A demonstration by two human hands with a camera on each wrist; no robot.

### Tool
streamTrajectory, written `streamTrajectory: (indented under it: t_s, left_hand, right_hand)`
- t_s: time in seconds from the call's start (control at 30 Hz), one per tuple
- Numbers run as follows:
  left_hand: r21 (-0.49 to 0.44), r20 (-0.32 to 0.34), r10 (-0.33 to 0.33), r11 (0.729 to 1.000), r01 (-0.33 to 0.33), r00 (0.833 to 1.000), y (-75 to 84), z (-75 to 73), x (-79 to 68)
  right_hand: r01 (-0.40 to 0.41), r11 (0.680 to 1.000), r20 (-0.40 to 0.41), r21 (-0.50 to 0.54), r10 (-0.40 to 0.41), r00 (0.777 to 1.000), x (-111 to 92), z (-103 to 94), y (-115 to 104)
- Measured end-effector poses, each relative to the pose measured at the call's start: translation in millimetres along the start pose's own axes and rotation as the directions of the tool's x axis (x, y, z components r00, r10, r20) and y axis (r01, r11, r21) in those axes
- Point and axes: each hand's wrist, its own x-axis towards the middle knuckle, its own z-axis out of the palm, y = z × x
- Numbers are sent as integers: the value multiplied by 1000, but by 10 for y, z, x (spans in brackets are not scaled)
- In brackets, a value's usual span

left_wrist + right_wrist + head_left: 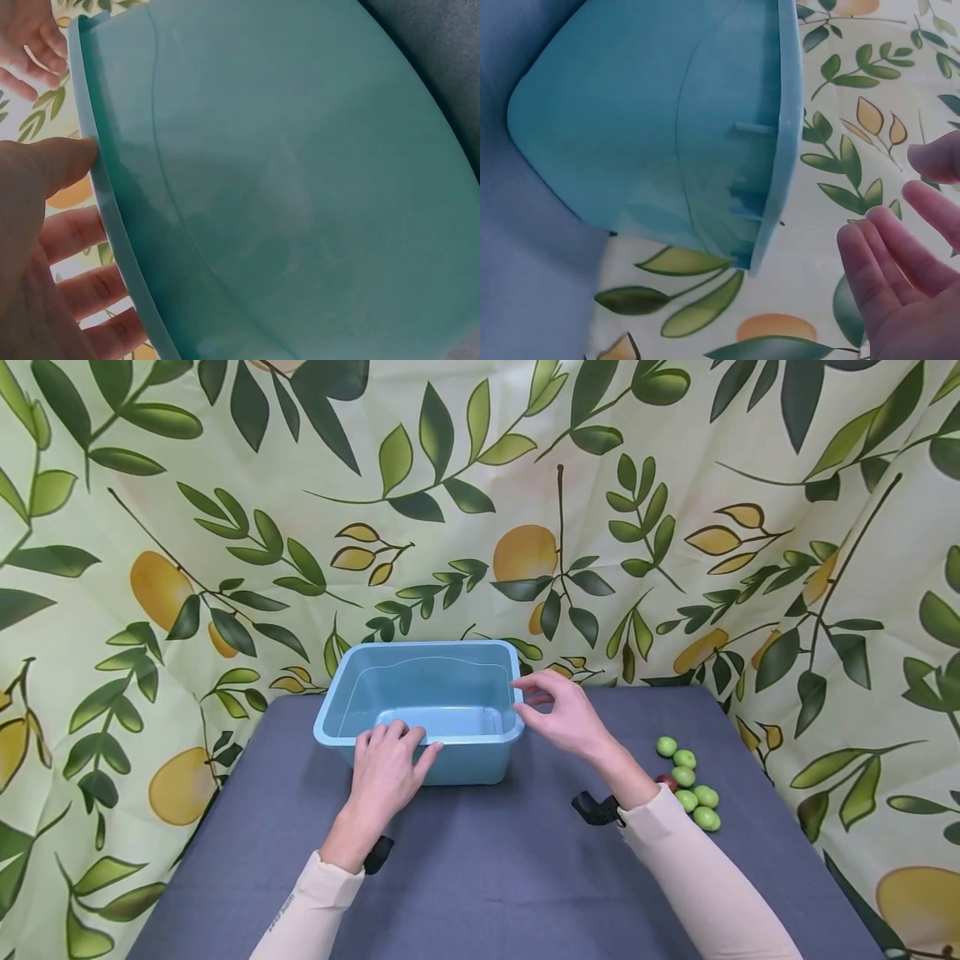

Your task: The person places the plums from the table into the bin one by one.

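Note:
A light blue plastic basin stands upright at the back of the table. My left hand is at its near rim, fingers reaching over to the inner side. In the left wrist view the thumb presses the rim from the outside and the fingers show beyond it. By the basin's right rim is my right hand, thumb and fingers loosely bent. The right wrist view shows a gap between the right fingertips and the rim, with nothing held.
Several small green fruits and a dark red one lie on the right of the dark grey tablecloth, partly behind the right forearm. A leaf-and-fruit patterned cloth hangs behind the table. Black straps are on both wrists.

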Motion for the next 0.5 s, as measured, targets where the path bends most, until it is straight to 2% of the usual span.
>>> streamTrajectory:
  t_s: [0.2, 0.5]
  left_hand:
    - [-2, -3, 0, 1000, 0, 1000, -8, 5, -1]
    - [-5, -6, 0, 1000, 0, 1000, -11, -3, 0]
  right_hand:
    - [52, 990, -1, -134, -52, 999, -77, -102, -33]
    - [52, 962, 8, -269, -52, 999, -254, -207, 6]
